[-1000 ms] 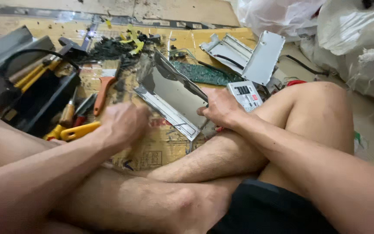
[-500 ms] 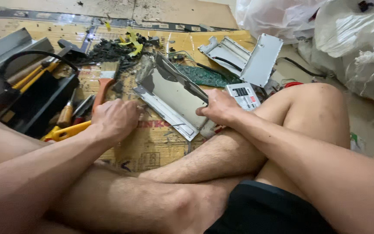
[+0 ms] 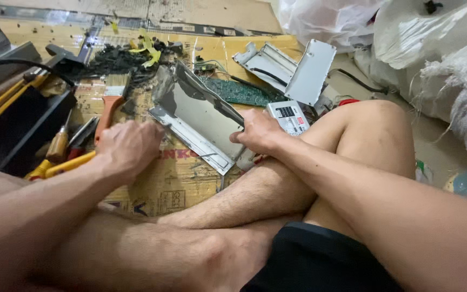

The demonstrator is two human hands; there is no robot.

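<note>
shifted rightward, left hand (image 3: 128, 147) hovers loosely curled, holding nothing, while right hand (image 3: 259, 131) grips tilted, shiny sheet-metal casing (image 3: 201, 116) over cardboard (image 3: 163, 178).

White rectangular label (image 3: 289, 115) beside right hand (image 3: 259, 132).

Your forearms are bare, with no sleeves, watch or gloves, down to your left hand (image 3: 128, 147) and right hand (image 3: 259, 132). Your legs are bare and hairy, and you wear dark, plain fabric shorts (image 3: 320, 259).
</note>
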